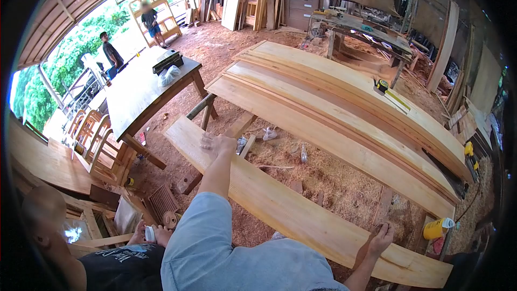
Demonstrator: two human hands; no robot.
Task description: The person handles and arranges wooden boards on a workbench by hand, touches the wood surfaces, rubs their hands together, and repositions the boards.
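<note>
A long pale wooden plank (291,210) lies across in front of me. My left hand (217,145) rests on the plank's upper face near its left end, fingers stretched over the wood. Toward the other end, my right hand (381,238) is closed at the plank's far edge, fingertips pressed together; whatever they hold, if anything, is too small to make out. Beyond the plank, several wider boards (323,113) lie side by side, with a yellow-and-black tape measure (382,85) on the farthest one.
A yellow bottle (434,229) stands at the right, near a yellow power tool (470,153). At lower left, a person (121,258) holds a white cup-like item (150,233). A white-topped table (145,94) stands at left. Wood shavings (318,183) cover the ground.
</note>
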